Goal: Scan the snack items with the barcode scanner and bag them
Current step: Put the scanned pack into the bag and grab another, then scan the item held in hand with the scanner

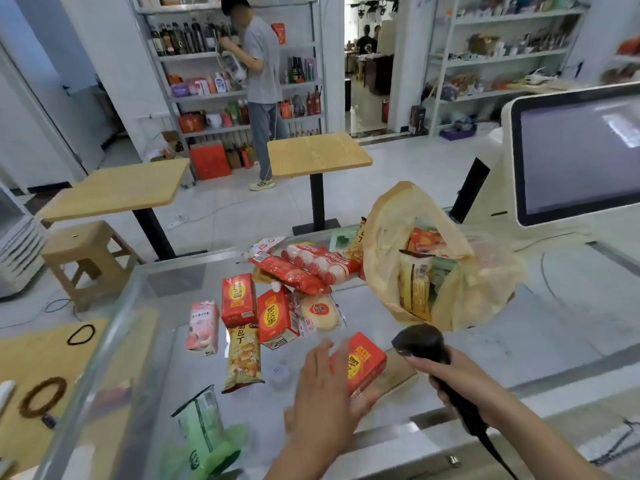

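My left hand (325, 386) holds a red drink carton (363, 362) just above the glass counter (519, 341), fingers along its left side and underneath. My right hand (453, 379) grips the black barcode scanner (420, 342), whose head is right beside the carton. A yellowish plastic bag (460, 296) stands open behind them with several snack packs inside. Loose snacks lie left of it: two more red cartons (239, 299), a pink carton (203, 327), a yellow crouton bag (242, 358), a round cake (318, 311) and red-and-white sausage packs (311, 265).
A green packet (204, 431) lies near the counter's front left. The checkout screen (575, 157) stands at the right. Beyond the counter are two wooden tables (311, 154), a stool (83, 258) and shelves, where a person (259, 81) stands.
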